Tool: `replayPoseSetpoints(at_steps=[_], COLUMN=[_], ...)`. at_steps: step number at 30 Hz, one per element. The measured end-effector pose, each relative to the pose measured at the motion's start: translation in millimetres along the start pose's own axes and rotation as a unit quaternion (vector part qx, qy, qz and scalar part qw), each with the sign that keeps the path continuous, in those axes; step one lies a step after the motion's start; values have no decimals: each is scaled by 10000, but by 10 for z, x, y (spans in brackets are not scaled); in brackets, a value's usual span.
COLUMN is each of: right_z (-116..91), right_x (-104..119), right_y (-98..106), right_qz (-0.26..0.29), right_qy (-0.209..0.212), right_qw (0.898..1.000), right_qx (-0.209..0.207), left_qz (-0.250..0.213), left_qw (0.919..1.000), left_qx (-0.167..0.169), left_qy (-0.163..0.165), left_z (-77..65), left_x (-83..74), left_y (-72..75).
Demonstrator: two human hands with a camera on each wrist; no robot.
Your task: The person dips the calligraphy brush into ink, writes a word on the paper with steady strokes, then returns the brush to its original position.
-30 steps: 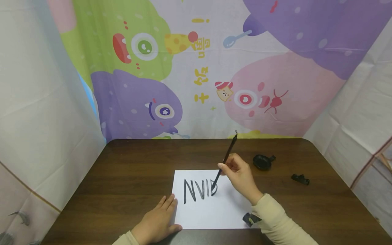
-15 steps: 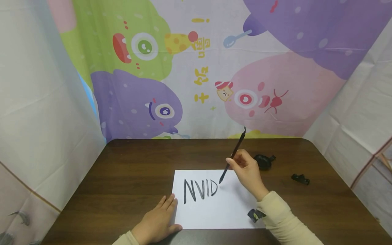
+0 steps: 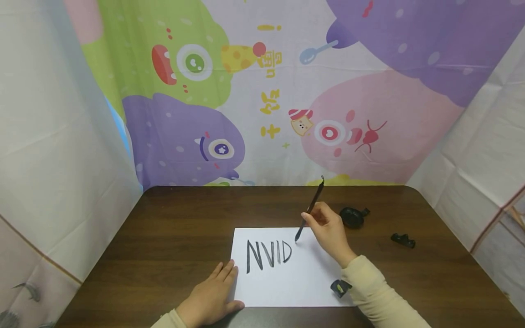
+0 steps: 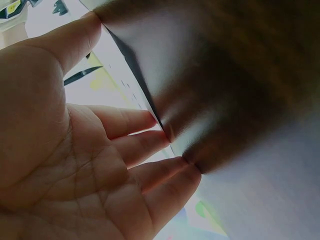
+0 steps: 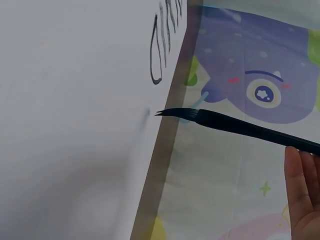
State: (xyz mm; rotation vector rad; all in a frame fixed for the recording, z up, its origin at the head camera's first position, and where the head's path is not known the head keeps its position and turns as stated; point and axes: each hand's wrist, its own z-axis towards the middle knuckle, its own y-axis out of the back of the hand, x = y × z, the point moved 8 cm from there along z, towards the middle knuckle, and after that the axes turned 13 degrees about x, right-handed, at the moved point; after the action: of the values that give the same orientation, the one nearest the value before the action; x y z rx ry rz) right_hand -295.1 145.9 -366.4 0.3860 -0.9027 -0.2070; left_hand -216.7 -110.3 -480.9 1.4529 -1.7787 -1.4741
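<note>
A printed curtain of cartoon monsters hangs behind the far edge of the brown wood-grain table, with pale cloth walls at either side. A white sheet of paper lies flat near the table's front edge. The left hand rests with its fingers extended, their tips on the sheet's left edge and the thumb at its near-left corner, well apart from the brush. The right hand pinches that dark brush partway along its handle, over the sheet's far right part; the long axis tilts, tail end up and to the right, bristles down and to the left of the fingers. On the paper, the black letters read NVID. A black dish sits on the table just beyond the right hand, and a small dark notched piece stands farther right. Smallest, the bristle tip hangs just off the paper, apart from it, near the top right of the D.
</note>
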Motion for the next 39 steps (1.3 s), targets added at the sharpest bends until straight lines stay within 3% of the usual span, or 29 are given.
replayPoseSetpoints(at_steps=[15, 18, 26, 33, 39], right_z=[-20, -29, -56, -67, -66], right_x=[21, -16, -365, -386, -376], right_y=[-37, -51, -108, -115, -122], right_qz=[-463, -526, -618, -373, -579], right_qy=[154, 103, -75, 4, -18], right_qw=[9988, 9986, 9980, 9991, 9981], right_qx=[-21, 8, 55, 189, 205], left_qz=[-15, -16, 41, 79, 69], left_qw=[10000, 10000, 10000, 10000, 10000], left_qx=[-34, -17, 4, -40, -40], left_qy=[15, 21, 27, 6, 31], left_z=[10, 11, 17, 25, 20], left_x=[11, 13, 10, 12, 9], left_y=[-7, -6, -12, -16, -12])
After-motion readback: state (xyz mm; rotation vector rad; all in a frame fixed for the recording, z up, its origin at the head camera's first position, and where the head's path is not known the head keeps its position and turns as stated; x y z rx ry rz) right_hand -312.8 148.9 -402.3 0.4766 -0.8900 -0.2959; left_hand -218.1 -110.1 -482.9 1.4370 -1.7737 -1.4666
